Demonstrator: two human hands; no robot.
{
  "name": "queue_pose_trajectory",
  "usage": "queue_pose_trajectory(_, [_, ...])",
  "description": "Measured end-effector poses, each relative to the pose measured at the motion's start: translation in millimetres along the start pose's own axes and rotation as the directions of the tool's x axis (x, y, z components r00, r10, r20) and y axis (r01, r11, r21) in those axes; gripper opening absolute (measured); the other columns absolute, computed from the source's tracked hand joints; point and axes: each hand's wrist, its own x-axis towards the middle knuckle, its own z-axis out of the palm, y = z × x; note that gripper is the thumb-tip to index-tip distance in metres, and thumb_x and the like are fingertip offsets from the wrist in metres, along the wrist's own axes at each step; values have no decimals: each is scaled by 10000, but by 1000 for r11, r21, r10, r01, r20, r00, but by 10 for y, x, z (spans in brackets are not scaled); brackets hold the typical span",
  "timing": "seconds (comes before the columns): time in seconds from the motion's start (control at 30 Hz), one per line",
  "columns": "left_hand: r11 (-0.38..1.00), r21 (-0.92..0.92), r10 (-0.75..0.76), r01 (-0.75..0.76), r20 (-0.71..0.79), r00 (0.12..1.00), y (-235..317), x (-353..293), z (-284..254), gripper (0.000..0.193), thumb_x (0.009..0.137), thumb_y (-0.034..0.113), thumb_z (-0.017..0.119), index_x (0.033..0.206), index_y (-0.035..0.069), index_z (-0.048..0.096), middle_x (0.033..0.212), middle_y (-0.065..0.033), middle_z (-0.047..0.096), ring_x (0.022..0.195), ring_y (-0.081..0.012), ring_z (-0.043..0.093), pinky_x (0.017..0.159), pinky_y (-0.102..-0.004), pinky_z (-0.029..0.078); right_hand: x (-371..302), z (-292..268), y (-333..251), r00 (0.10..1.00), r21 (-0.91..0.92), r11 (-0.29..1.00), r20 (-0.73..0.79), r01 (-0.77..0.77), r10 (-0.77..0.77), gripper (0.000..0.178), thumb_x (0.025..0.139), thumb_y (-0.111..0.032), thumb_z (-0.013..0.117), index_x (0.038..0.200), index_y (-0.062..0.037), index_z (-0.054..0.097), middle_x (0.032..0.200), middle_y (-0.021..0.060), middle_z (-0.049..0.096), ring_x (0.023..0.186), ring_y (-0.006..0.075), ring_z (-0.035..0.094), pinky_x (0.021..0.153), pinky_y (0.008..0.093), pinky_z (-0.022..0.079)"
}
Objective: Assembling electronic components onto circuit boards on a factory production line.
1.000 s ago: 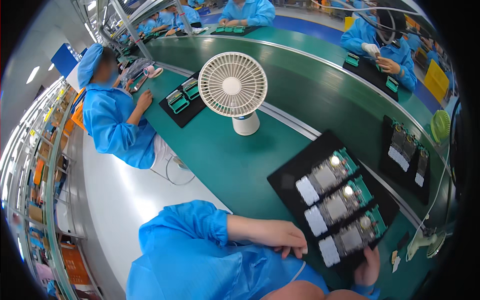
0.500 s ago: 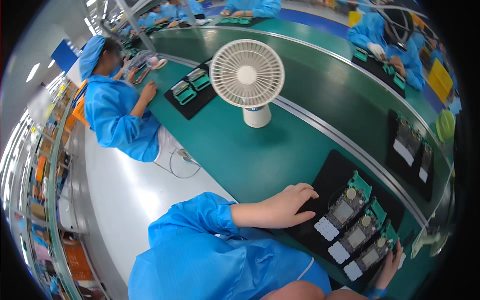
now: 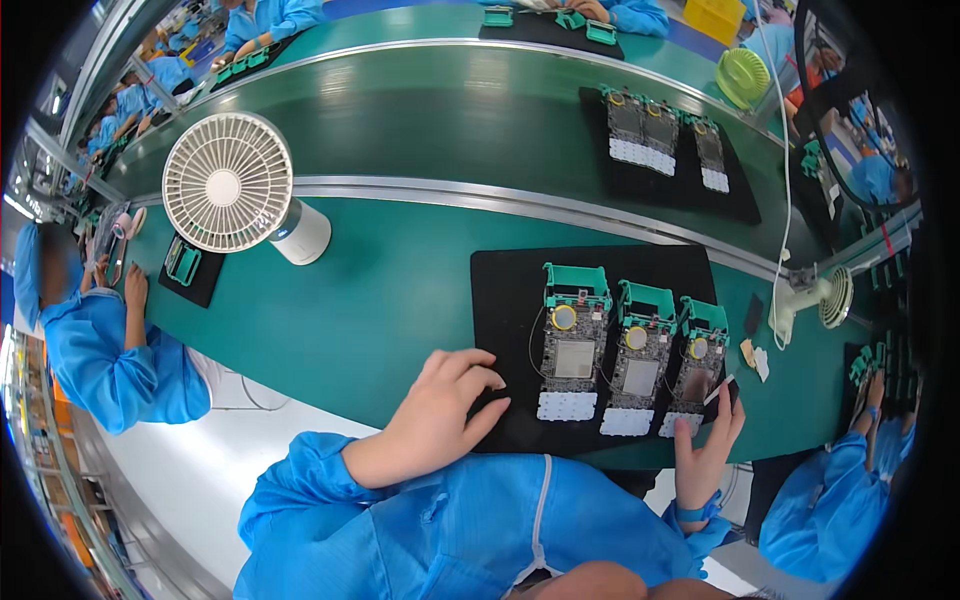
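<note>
Three circuit boards stand in a row on a black mat (image 3: 510, 300): the left board (image 3: 574, 358), the middle board (image 3: 640, 377) and the right board (image 3: 693, 380). Each carries a green plastic frame at its far end, a yellow-rimmed round part, a silver square, and a white pad at its near end. My left hand (image 3: 440, 405) rests at the mat's left edge, fingers apart, holding nothing. Beside the right board is my right hand (image 3: 704, 455), thumb near its white pad and fingers spread. A thin pale strip (image 3: 718, 388) crosses its index fingertip; what it is I cannot tell.
A white fan (image 3: 300, 238) stands on the green table (image 3: 380, 310) at left. Paper scraps (image 3: 757, 360) and a small fan (image 3: 820, 300) are at right. Beyond the metal rail, another mat (image 3: 740, 190) bears similar boards. Co-workers (image 3: 110, 340) sit on both sides.
My view has swung right, so the fan and co-worker appear farther left and the boards nearer the middle. My left hand stays by the mat's left edge, my right hand by the right board.
</note>
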Motion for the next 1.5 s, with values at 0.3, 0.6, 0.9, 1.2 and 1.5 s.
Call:
queue_pose_trajectory(0.3, [991, -133, 3, -14, -84, 996, 31, 659, 92, 210, 805, 61, 707, 922, 30, 536, 1056, -140, 553, 783, -279, 572, 670, -353, 493, 62, 78, 160, 981, 343, 928, -66, -147, 180, 532, 875, 8, 587, 1385, -41, 444, 1313, 118, 465, 1032, 154, 528, 884, 255, 415])
queue_pose_trajectory(0.6, [881, 129, 459, -455, 5, 889, 141, 1272, 156, 300, 795, 122, 731, 1038, 48, 571, 1121, -128, 557, 1078, -329, 504, 903, -411, 420, 531, -62, 470, 933, 686, 637, 201, -352, 299, 234, 870, 23, 596, 1077, -33, 501, 878, -11, 503, 770, 61, 485, 690, 210, 413])
queue_pose_trajectory(0.9, [843, 213, 407, -493, 346, 845, 489, 2009, 506, 241, 888, 318, 637, 860, 85, 690, 901, -74, 595, 976, -264, 538, 895, -395, 355, 922, 19, 621, 896, 806, 401, 344, -436, 282, 200, 847, -18, 626, 992, -88, 506, 822, -42, 501, 726, 43, 461, 623, 199, 343])
queue_pose_trajectory(1.2, [887, 113, 241, -449, 714, 657, 514, 2245, 468, 376, 819, 443, 688, 800, 70, 732, 787, -56, 631, 901, -247, 537, 919, -412, 306, 1138, 112, 511, 897, 869, 231, 402, -437, 184, 218, 852, 16, 614, 994, -92, 490, 883, 12, 568, 781, 94, 549, 680, 214, 418])
queue_pose_trajectory(1.5, [712, 249, 465, -656, 533, 707, 449, 2237, 431, 365, 804, 411, 694, 640, 86, 688, 604, -39, 585, 826, -225, 493, 846, -419, 300, 1380, 278, 594, 912, 925, 58, 358, -376, 199, 182, 886, 47, 555, 1018, -53, 479, 971, 64, 562, 906, 162, 583, 829, 283, 473])
